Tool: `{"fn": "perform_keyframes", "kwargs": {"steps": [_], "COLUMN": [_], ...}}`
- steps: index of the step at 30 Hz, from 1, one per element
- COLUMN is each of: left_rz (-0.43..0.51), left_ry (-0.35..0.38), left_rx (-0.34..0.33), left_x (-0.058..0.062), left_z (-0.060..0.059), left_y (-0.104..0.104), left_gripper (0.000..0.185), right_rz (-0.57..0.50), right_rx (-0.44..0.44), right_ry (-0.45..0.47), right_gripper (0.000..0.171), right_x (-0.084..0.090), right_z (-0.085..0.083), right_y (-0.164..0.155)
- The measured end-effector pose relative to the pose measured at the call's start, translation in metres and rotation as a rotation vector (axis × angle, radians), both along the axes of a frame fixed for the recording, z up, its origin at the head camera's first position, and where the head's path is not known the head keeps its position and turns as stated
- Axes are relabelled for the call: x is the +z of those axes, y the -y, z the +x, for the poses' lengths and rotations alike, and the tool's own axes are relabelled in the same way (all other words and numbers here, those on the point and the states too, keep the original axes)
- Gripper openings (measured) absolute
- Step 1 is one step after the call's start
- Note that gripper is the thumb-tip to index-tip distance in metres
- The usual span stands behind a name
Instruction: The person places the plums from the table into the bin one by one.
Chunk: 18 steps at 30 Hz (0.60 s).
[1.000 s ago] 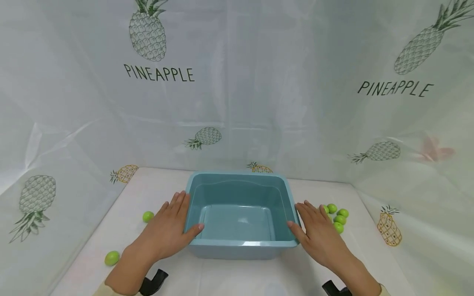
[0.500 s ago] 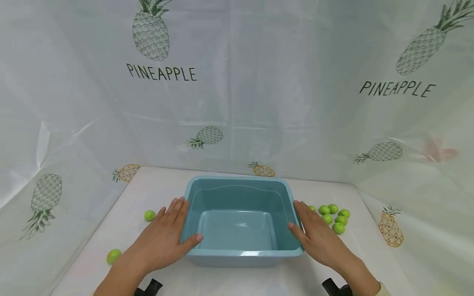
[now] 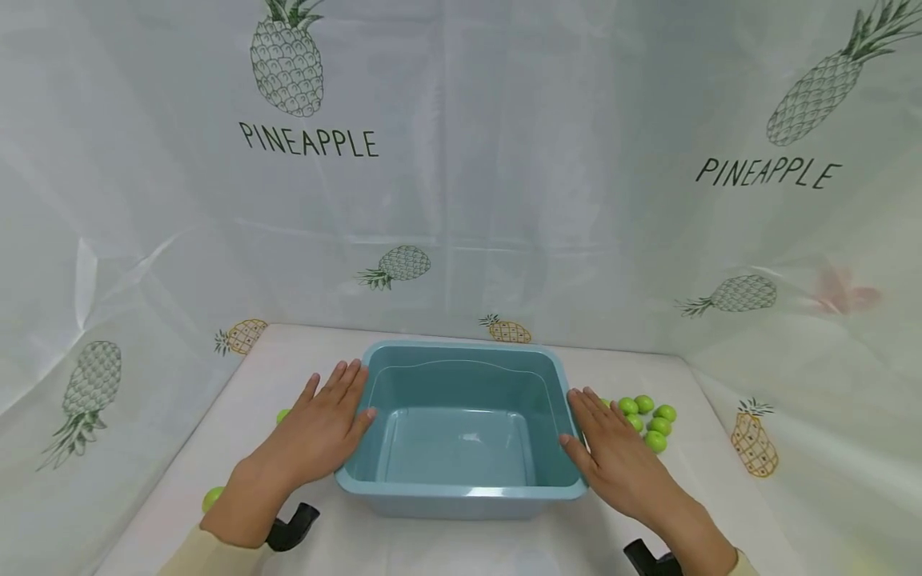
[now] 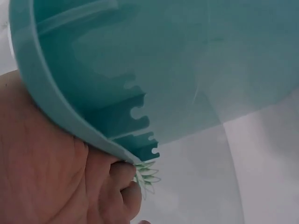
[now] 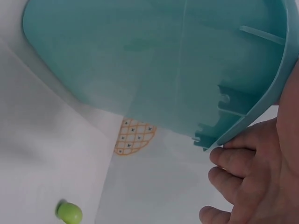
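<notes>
A light blue plastic tub (image 3: 471,492) stands mid-table in the head view, its inside holding nothing. My left hand (image 3: 310,438) lies along the tub's left rim with straight fingers, fingertips at the edge and thumb tip over the rim. On the opposite side my right hand (image 3: 621,464) rests against the right rim, fingers extended and thumb across the edge. The left wrist view looks up at the tub's outer wall (image 4: 187,60), with the palm beside the rim. From the right wrist, fingers (image 5: 233,161) show just outside the rim's corner.
Several small bright green balls (image 3: 655,442) cluster right of the tub, partly behind the right hand. Another green ball (image 3: 211,500) lies beside the left forearm, and one more (image 3: 282,416) peeks out behind the left hand. A pineapple-print curtain (image 3: 504,160) surrounds the white table (image 3: 461,552).
The tub has come down and slightly nearer, then stayed about level. My left hand has shifted forward, its thumb drawing back toward the rim. The right hand has hardly moved.
</notes>
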<state>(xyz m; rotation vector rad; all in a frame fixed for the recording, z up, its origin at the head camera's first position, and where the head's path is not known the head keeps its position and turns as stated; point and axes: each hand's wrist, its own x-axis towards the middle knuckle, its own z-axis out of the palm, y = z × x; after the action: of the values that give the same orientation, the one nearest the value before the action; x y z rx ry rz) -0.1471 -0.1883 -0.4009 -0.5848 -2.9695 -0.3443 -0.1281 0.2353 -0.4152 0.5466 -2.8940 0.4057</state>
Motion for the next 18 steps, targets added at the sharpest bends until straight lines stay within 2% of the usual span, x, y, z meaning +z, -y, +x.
{"fn": "perform_keyframes", "kwargs": {"steps": [6,9,14,18], "left_rz": [0.020,0.039,0.041,0.036], "left_ry": [0.031,0.052,0.045,0.037], "left_rx": [0.007,0.013,0.017,0.011], "left_x": [0.002,0.000,-0.003,-0.002], "left_z": [0.002,0.003,0.004,0.005], "left_y": [-0.004,-0.004,-0.004,-0.005], "left_gripper": [0.069,0.070,0.071,0.072], "right_rz": [0.006,-0.025,-0.074,0.042], "right_rx": [-0.008,-0.024,-0.093,-0.119], "right_ry": [-0.011,0.001,-0.007,-0.128], "right_gripper": [0.065,0.063,0.056,0.050], "right_x": [0.000,0.001,0.001,-0.013], "right_z": [0.001,-0.002,-0.021,-0.041], "right_y": [-0.002,-0.008,-0.042,-0.080]}}
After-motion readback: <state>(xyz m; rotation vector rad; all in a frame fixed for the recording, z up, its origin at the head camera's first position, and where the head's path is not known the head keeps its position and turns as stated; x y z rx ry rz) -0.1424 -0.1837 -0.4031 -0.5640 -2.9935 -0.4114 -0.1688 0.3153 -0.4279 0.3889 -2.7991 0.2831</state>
